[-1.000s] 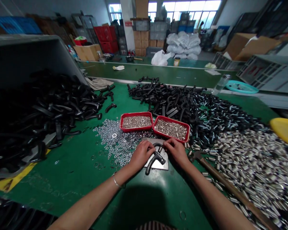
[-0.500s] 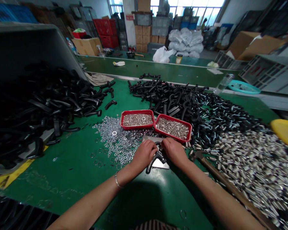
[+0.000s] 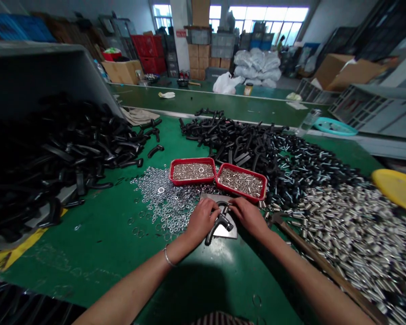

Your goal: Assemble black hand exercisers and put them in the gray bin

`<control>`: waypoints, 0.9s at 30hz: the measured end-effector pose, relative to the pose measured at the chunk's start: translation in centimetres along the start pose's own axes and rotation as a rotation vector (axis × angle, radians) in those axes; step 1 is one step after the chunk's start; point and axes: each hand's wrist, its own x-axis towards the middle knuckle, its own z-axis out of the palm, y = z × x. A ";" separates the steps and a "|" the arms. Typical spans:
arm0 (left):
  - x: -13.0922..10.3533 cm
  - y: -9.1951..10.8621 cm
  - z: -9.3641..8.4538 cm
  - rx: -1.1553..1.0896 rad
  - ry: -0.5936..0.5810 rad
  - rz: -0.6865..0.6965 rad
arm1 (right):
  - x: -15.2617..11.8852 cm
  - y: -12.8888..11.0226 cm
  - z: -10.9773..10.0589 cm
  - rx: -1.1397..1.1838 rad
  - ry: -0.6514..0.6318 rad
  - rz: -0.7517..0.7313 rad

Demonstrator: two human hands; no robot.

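A black curved handle [image 3: 211,233] lies tilted over a metal plate [image 3: 225,234] on the green table. My left hand [image 3: 201,220] is closed round it from the left. On the other side, the fingers of my right hand [image 3: 249,215] are pinched at the handle's upper end. A small silvery cylinder [image 3: 226,209] shows beside those fingertips; whether they grip it is hidden. Just beyond my hands stand two red trays, the left one [image 3: 192,182] with tiny metal pieces, the right one [image 3: 264,189] with small pins.
Loose metal rings [image 3: 169,212] spread to the left. A hammer [image 3: 301,241] lies right, beside a heap of metal sleeves [image 3: 345,225]. Black handles pile up behind the trays [image 3: 237,140] and spill from a grey bin [image 3: 98,76]. A yellow lid [image 3: 397,189] sits far right.
My right fingers have drawn slightly right, and more of the small cylinder shows between my hands. My left hand stays on the handle. The view has shifted a little.
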 end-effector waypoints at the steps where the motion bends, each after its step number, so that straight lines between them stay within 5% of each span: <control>1: 0.0 0.1 -0.1 0.014 -0.005 0.008 | -1.1 0.6 -0.9 0.029 0.016 0.018; 8: 0.4 -0.1 -0.4 0.258 -0.180 0.201 | -11.7 7.7 -6.1 -0.511 0.056 0.080; 13: -0.7 1.1 -1.7 0.396 -0.251 0.285 | -13.5 9.9 -6.9 -0.474 0.052 0.036; 17: -2.4 2.2 -2.9 0.461 -0.302 0.296 | -12.4 7.4 -8.2 -0.255 0.121 0.159; 21: -2.9 2.0 -3.1 0.451 -0.322 0.283 | -9.8 2.3 -8.3 -0.008 -0.089 0.180; 27: -2.9 1.4 -3.0 0.356 -0.284 0.267 | -5.5 -2.2 -5.8 -0.076 -0.104 0.192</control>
